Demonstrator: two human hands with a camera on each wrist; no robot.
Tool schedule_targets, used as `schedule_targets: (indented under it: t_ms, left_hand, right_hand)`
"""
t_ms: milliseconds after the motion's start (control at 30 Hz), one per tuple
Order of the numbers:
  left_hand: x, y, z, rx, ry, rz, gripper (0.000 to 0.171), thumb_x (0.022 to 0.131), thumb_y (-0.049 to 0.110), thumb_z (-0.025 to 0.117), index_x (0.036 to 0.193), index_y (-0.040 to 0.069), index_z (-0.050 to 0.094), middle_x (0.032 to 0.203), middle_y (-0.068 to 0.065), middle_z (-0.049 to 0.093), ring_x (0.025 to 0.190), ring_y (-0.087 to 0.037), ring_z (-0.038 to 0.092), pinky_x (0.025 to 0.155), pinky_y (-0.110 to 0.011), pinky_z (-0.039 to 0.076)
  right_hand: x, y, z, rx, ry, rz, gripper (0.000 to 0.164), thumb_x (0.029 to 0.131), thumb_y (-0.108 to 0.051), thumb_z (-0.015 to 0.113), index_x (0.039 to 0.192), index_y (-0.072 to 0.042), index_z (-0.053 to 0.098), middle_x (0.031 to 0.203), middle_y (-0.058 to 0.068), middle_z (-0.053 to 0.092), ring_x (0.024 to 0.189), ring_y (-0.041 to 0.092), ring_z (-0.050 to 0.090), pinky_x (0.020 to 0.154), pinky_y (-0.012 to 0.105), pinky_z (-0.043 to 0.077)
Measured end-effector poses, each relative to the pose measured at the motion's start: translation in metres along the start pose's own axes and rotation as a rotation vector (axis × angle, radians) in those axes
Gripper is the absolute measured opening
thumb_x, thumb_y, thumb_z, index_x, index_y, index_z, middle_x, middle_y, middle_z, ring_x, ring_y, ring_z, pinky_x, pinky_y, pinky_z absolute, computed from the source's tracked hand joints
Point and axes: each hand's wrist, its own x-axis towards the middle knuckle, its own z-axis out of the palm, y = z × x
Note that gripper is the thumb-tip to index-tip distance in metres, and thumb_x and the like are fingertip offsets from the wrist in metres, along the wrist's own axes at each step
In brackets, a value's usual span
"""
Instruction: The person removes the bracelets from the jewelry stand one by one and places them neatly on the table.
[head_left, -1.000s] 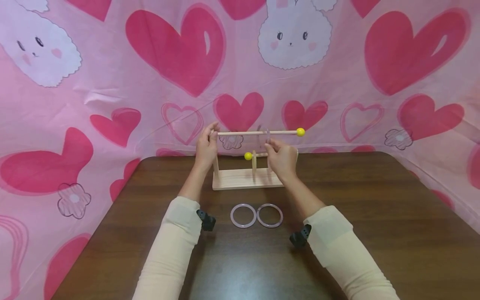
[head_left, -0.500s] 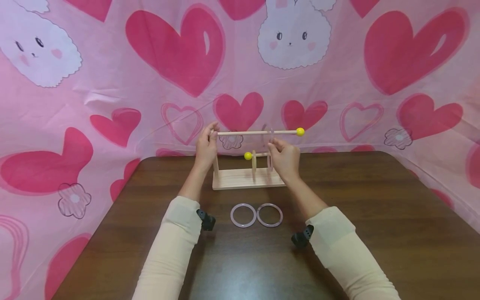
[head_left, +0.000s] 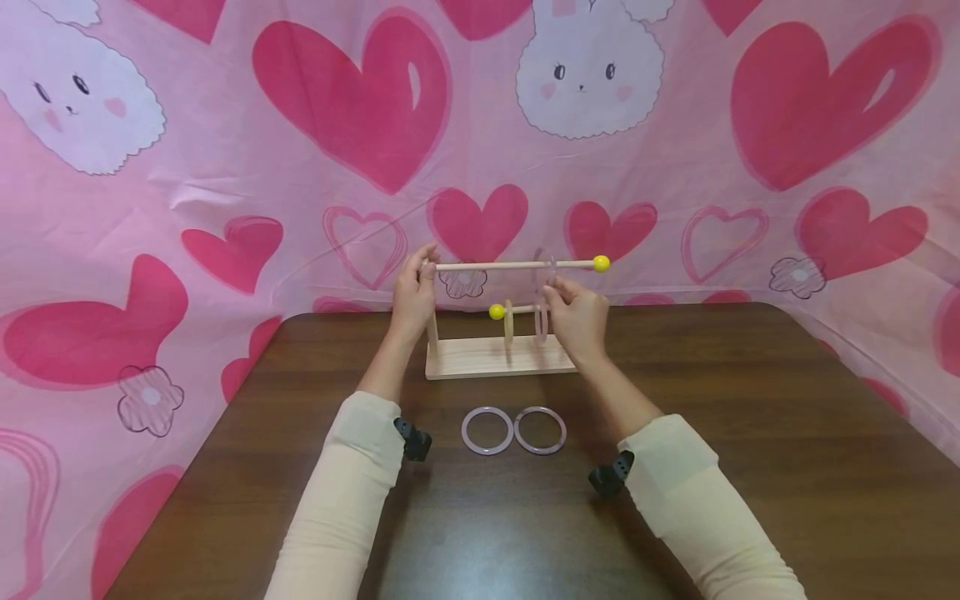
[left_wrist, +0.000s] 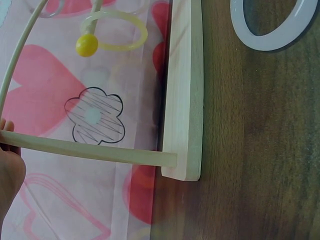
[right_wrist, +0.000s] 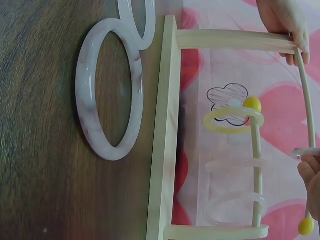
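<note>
A wooden bangle stand (head_left: pixel 495 358) holds two rods at different heights, each tipped with a yellow ball. My left hand (head_left: pixel 414 298) grips the top of its left post, thumb in front, where the upper rod (head_left: pixel 480 267) joins. My right hand (head_left: pixel 579 321) pinches a pale translucent bangle (head_left: pixel 553 265) that hangs around the upper rod, short of the ball at its right end. On the lower rod (right_wrist: pixel 257 175) hang a yellow bangle (right_wrist: pixel 227 129) and two pale bangles, one of them the whitish bangle (right_wrist: pixel 225 207) nearest the right post.
Two pale lilac bangles lie flat on the brown table (head_left: pixel 337 492) in front of the stand: a left bangle (head_left: pixel 467 442) and a right bangle (head_left: pixel 562 442), side by side. A pink cloth (head_left: pixel 480 167) with hearts hangs behind the table.
My right hand has slid the pale bangle rightward along the upper rod, closer to the yellow ball. My left hand has kept its place on the post.
</note>
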Motion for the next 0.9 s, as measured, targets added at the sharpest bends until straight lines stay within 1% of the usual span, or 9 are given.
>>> schedule_targets:
  t_ms: [200, 367, 433, 533, 600, 700, 800, 833, 900]
  left_hand:
    - [0.0, 0.001, 0.0, 0.001, 0.001, 0.006, 0.03, 0.094, 0.002, 0.046, 0.123, -0.007, 0.051, 0.111, -0.025, 0.057, 0.108, -0.033, 0.052, 0.095, -0.035, 0.04]
    - [0.001, 0.002, -0.001, -0.002, -0.001, 0.003, 0.03, 0.094, 0.003, 0.046, 0.123, -0.007, 0.052, 0.111, -0.025, 0.056, 0.109, -0.033, 0.051, 0.096, -0.036, 0.039]
    - [0.001, 0.003, -0.001, -0.003, -0.002, 0.004, 0.03, 0.094, 0.002, 0.046, 0.123, -0.007, 0.051, 0.111, -0.025, 0.056, 0.109, -0.033, 0.051, 0.096, -0.036, 0.039]
    - [0.001, 0.003, -0.001, -0.004, -0.004, 0.002, 0.031, 0.094, 0.002, 0.046, 0.123, -0.007, 0.051, 0.111, -0.025, 0.056, 0.108, -0.033, 0.051, 0.095, -0.036, 0.039]
    - [0.0, 0.003, -0.001, -0.004, -0.007, -0.008, 0.031, 0.094, 0.001, 0.046, 0.124, -0.007, 0.051, 0.111, -0.025, 0.056, 0.107, -0.033, 0.051, 0.095, -0.036, 0.04]
    - [0.0, 0.003, -0.001, -0.003, -0.009, -0.018, 0.031, 0.094, 0.001, 0.046, 0.124, -0.006, 0.051, 0.112, -0.024, 0.056, 0.107, -0.032, 0.052, 0.094, -0.036, 0.04]
    - [0.0, 0.002, -0.001, -0.001, -0.011, -0.023, 0.031, 0.095, 0.001, 0.045, 0.125, -0.005, 0.051, 0.113, -0.023, 0.056, 0.107, -0.032, 0.052, 0.094, -0.035, 0.041]
    - [0.0, 0.001, -0.001, -0.002, -0.01, -0.023, 0.031, 0.095, 0.001, 0.045, 0.125, -0.005, 0.051, 0.113, -0.023, 0.056, 0.107, -0.031, 0.052, 0.094, -0.035, 0.04]
    - [0.0, 0.001, -0.001, -0.005, -0.009, -0.018, 0.031, 0.095, 0.001, 0.045, 0.125, -0.006, 0.051, 0.112, -0.023, 0.056, 0.107, -0.032, 0.052, 0.094, -0.035, 0.04]
  right_hand:
    - [0.001, 0.002, -0.004, -0.023, 0.03, -0.017, 0.014, 0.08, -0.002, 0.069, 0.09, 0.007, 0.071, 0.083, 0.02, 0.067, 0.074, 0.028, 0.067, 0.058, 0.039, 0.053]
    - [0.003, 0.004, -0.007, -0.037, 0.046, -0.013, 0.014, 0.08, -0.004, 0.069, 0.09, 0.006, 0.071, 0.082, 0.019, 0.068, 0.072, 0.027, 0.067, 0.058, 0.039, 0.053]
    - [0.003, 0.005, -0.008, -0.041, 0.054, -0.006, 0.014, 0.08, -0.005, 0.07, 0.09, 0.004, 0.072, 0.079, 0.017, 0.068, 0.063, 0.027, 0.067, 0.055, 0.039, 0.052]
    - [0.003, 0.006, -0.01, -0.067, 0.067, -0.007, 0.013, 0.08, -0.007, 0.071, 0.089, 0.002, 0.073, 0.077, 0.015, 0.068, 0.053, 0.025, 0.064, 0.055, 0.038, 0.052]
    - [0.003, 0.008, -0.011, -0.073, 0.07, -0.007, 0.013, 0.08, -0.007, 0.071, 0.089, 0.002, 0.073, 0.076, 0.014, 0.068, 0.044, 0.02, 0.06, 0.051, 0.033, 0.051]
    - [0.004, 0.009, -0.013, -0.067, 0.079, -0.005, 0.013, 0.079, -0.006, 0.071, 0.089, 0.002, 0.073, 0.076, 0.015, 0.068, 0.04, 0.003, 0.053, 0.047, 0.017, 0.047]
    - [0.005, 0.01, -0.016, -0.069, 0.092, -0.012, 0.013, 0.078, -0.004, 0.071, 0.089, 0.003, 0.073, 0.075, 0.016, 0.068, 0.041, 0.005, 0.054, 0.045, 0.019, 0.046]
    - [0.006, 0.011, -0.017, -0.08, 0.099, -0.015, 0.013, 0.078, -0.005, 0.071, 0.088, 0.003, 0.073, 0.076, 0.016, 0.068, 0.045, 0.008, 0.057, 0.048, 0.022, 0.048]
    - [0.007, 0.011, -0.018, -0.099, 0.106, -0.018, 0.012, 0.078, -0.005, 0.071, 0.088, 0.002, 0.073, 0.076, 0.015, 0.068, 0.054, 0.019, 0.063, 0.052, 0.031, 0.049]
